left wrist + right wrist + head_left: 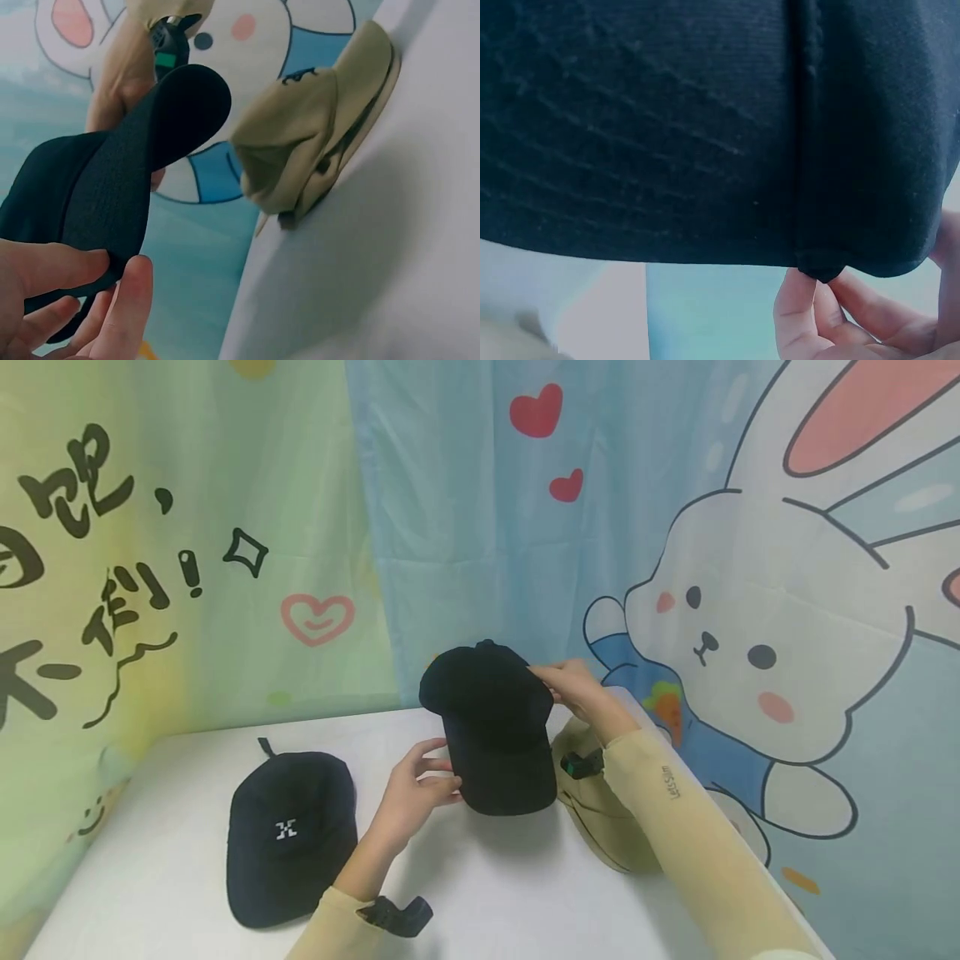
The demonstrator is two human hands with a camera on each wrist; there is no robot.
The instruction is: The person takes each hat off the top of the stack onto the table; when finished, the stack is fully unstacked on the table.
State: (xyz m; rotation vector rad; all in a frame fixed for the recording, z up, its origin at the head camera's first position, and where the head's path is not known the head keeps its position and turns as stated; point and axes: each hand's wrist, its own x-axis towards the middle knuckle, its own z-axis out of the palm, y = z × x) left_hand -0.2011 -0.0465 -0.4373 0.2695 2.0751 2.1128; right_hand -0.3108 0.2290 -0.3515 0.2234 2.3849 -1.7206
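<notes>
A black baseball cap (pixel 495 727) is held up over the table between both hands, its brim hanging toward me. My left hand (pixel 416 787) pinches the brim's left edge; in the left wrist view the thumb and a finger (pixel 135 292) meet at that edge. On the other side my right hand (pixel 576 687) grips the crown's right edge. Seen from the right wrist, the cap's dark fabric (pixel 667 142) fills most of the view, with fingers (pixel 799 311) pinching its lower rim. Some fingers are hidden behind the cap.
A dark cap with a small white logo (pixel 292 843) lies on the white table (pixel 187 777) at left. At right, a khaki cap (pixel 600 810) sits partly behind the right forearm. A printed curtain (pixel 465 527) hangs just behind the table.
</notes>
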